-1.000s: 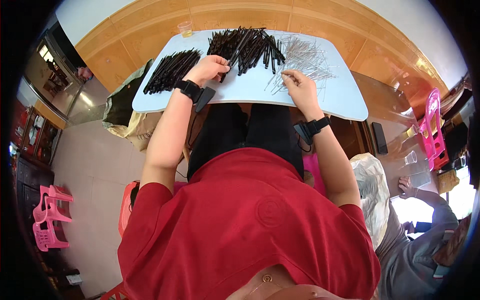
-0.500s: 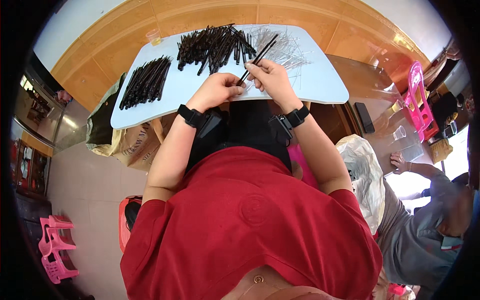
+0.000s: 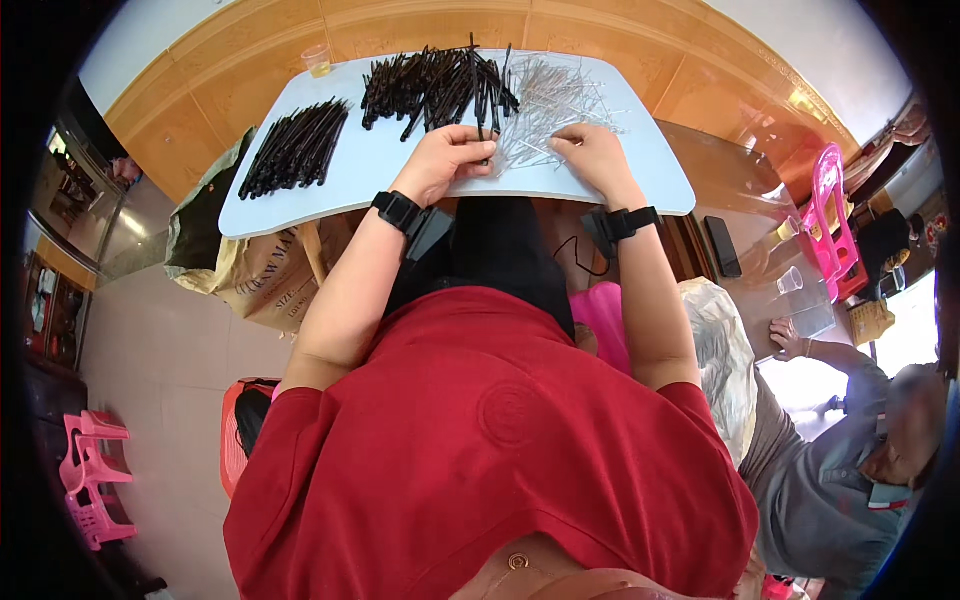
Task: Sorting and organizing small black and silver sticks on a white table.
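My left hand point(image 3: 450, 160) is closed on slender black sticks point(image 3: 482, 105), which rise upright from its fingertips above the table's near edge. To its right, my right hand point(image 3: 593, 158) has thumb and fingertips pinched together at the edge of a heap of thin clear sticks point(image 3: 560, 95). Whether one of these is in the pinch is too fine to make out. Behind my left hand lies a loose heap of black sticks point(image 3: 415, 85). A neater row of black sticks point(image 3: 293, 148) is at the left of the white table point(image 3: 375, 180).
A plastic cup point(image 3: 317, 62) with yellowish liquid stands at the back left corner. Brown paper bags point(image 3: 265, 285) are below the table's left side. On the right, a brown table point(image 3: 735, 185) bears a phone point(image 3: 722, 247) and clear cups; a person in grey point(image 3: 840, 480) sits nearby.
My right hand has let go of the black sticks and moved right to the clear heap. The black sticks, slanted before, now point upright in my left hand.
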Motion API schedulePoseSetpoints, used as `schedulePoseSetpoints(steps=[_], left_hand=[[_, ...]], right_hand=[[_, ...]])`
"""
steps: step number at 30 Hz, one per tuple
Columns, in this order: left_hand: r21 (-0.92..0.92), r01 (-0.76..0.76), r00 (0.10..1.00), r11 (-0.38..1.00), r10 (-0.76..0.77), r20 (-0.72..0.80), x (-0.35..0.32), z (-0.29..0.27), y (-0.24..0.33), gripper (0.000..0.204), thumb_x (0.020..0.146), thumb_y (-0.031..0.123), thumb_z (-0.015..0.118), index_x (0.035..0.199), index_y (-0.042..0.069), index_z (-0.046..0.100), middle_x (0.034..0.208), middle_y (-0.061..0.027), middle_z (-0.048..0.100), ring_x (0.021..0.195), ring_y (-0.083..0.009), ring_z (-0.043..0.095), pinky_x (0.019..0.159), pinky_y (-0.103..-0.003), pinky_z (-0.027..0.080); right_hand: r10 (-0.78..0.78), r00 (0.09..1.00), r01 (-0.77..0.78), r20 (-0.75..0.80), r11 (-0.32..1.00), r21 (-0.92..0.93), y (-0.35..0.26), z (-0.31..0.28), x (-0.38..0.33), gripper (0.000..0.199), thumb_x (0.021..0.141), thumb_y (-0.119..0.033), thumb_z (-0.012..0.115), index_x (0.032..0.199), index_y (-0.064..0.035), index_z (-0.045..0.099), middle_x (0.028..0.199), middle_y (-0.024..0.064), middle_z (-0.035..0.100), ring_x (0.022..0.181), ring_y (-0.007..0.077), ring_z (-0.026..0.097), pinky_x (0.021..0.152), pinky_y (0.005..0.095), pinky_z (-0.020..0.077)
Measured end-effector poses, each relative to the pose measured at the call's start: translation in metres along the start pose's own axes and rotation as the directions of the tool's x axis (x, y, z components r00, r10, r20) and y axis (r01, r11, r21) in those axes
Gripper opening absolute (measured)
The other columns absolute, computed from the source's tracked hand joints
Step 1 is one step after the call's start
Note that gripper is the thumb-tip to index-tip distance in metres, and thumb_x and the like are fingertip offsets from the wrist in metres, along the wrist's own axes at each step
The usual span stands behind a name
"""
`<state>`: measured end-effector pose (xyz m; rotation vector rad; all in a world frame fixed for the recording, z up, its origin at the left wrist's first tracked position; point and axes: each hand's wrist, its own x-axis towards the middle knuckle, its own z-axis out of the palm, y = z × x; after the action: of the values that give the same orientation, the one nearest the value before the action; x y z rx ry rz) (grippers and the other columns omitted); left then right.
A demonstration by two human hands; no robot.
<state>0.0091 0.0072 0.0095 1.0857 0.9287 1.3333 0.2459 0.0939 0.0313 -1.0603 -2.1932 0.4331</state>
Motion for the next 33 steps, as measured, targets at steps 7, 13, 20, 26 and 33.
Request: schedulePoseSetpoints(steps=[7, 13, 20, 26, 33], left_hand=[[0.005, -0.018, 1.000, 1.000, 0.018, 0.021, -0.001, -0.002, -0.005, 0.023, 0.089, 0.008, 0.064, 0.111, -0.001, 0.063, 0.093, -0.0031, 0.063, 0.082, -0.0103, 0.063, 0.074, -0.022, 0.055], [-0.018, -0.023, 1.000, 1.000, 0.024, 0.005, -0.003, -0.001, -0.005, 0.023, 0.091, 0.007, 0.061, 0.112, -0.001, 0.062, 0.094, -0.0035, 0.063, 0.083, -0.0108, 0.063, 0.076, -0.023, 0.055], [0.016, -0.021, 1.000, 1.000, 0.020, 0.013, -0.004, -0.002, -0.004, 0.023, 0.092, 0.006, 0.059, 0.113, -0.001, 0.062, 0.095, -0.0045, 0.063, 0.084, -0.0118, 0.063, 0.077, -0.023, 0.055], [-0.019, -0.011, 1.000, 1.000, 0.011, 0.009, 0.003, -0.002, -0.009, 0.023, 0.092, 0.005, 0.058, 0.114, -0.002, 0.061, 0.096, -0.0053, 0.063, 0.085, -0.0128, 0.063, 0.077, -0.024, 0.055], [-0.017, -0.031, 0.999, 0.999, 0.031, 0.029, 0.005, -0.004, -0.010, 0.024, 0.093, 0.005, 0.057, 0.116, -0.002, 0.060, 0.098, -0.0059, 0.063, 0.085, -0.0129, 0.063, 0.078, -0.024, 0.055]], right_hand=[[0.055, 0.996, -0.041, 0.068, 0.982, -0.183, -0.013, 0.029, 0.007, 0.028, 0.081, -0.027, 0.065, 0.091, -0.0008, 0.071, 0.093, 0.0209, 0.067, 0.088, 0.0350, 0.064, 0.079, 0.0410, 0.0495], [0.047, 0.998, -0.051, -0.049, 0.995, -0.091, -0.002, 0.039, 0.007, 0.027, 0.081, -0.023, 0.063, 0.095, -0.0006, 0.067, 0.091, 0.0203, 0.067, 0.087, 0.0376, 0.064, 0.080, 0.0436, 0.0502], [0.239, 0.971, -0.214, 0.028, 0.805, 0.553, 0.011, 0.032, 0.016, 0.022, 0.085, -0.013, 0.063, 0.100, 0.0033, 0.063, 0.085, 0.0154, 0.067, 0.074, 0.0222, 0.066, 0.061, 0.0324, 0.0504], [0.276, 0.946, -0.300, 0.169, 0.553, 0.778, 0.007, 0.027, 0.018, 0.020, 0.086, -0.011, 0.062, 0.099, 0.0041, 0.059, 0.080, 0.0102, 0.064, 0.067, 0.0126, 0.062, 0.051, 0.0225, 0.0455], [0.250, 0.964, -0.201, 0.086, 0.483, 0.852, 0.008, 0.029, 0.014, 0.023, 0.088, -0.012, 0.062, 0.102, 0.0041, 0.055, 0.083, 0.0106, 0.064, 0.066, 0.0141, 0.061, 0.052, 0.0234, 0.0460]])
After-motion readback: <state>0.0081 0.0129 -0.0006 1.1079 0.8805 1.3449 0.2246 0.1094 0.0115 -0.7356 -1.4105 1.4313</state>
